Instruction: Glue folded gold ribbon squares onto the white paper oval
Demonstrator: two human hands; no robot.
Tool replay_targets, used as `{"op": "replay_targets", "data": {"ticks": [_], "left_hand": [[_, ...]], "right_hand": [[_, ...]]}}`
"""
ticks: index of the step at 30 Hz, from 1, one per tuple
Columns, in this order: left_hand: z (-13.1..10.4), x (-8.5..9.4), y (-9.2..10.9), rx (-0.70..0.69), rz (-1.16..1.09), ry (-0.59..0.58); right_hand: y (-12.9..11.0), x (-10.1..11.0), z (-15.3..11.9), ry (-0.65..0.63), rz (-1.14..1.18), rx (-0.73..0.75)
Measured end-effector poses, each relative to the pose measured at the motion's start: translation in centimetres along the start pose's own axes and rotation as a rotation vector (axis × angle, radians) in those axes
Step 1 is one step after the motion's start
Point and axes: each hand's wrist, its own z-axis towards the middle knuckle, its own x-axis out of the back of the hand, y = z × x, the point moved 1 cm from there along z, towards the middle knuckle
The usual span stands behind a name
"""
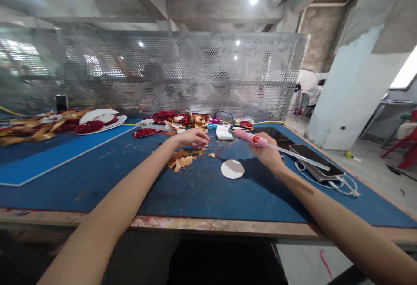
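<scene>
My right hand (pixel 265 150) is wrapped round a pink glue gun (pixel 250 138), with a long clear glue stick (pixel 299 157) poking out of its back end. The nozzle points left, toward my other hand. My left hand (pixel 194 138) hovers over gold scraps (pixel 181 160), its fingers curled and their tips together; whatever they pinch is too small to make out. Between my arms, a white round disc (pixel 232 169) lies flat on the blue tabletop (pixel 195 193). A folded white paper piece (pixel 224 132) lies just beyond, between the two hands.
Dark red and gold ribbon pieces (pixel 164 117) lie along the back. More ribbons (pixel 42 125) and white cut-outs (pixel 97 120) are heaped at left. A phone (pixel 316 159) with a white cable lies at right. A perforated metal screen (pixel 182 76) stands behind the table.
</scene>
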Motion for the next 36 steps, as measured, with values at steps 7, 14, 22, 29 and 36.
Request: {"op": "replay_targets", "data": {"ticks": [7, 14, 22, 29, 36], "left_hand": [[1.6, 1.1, -2.5, -0.030, 0.449, 0.097], [2.4, 0.8, -3.5, -0.105, 0.440, 0.138], [2.4, 0.4, -3.3, -0.095, 0.326, 0.174], [1.7, -1.0, -1.0, -0.147, 0.095, 0.240], [0.8, -3.1, 1.3, -0.081, -0.220, 0.271]], "right_hand": [[-0.3, 0.2, 0.0, -0.019, -0.033, 0.020], [-0.6, 0.2, 0.0, -0.064, -0.075, 0.023], [-0.5, 0.3, 0.0, -0.092, -0.078, 0.016], [-0.7, 0.3, 0.0, -0.081, -0.065, 0.019], [-1.0, 0.2, 0.0, -0.087, -0.070, 0.024]]}}
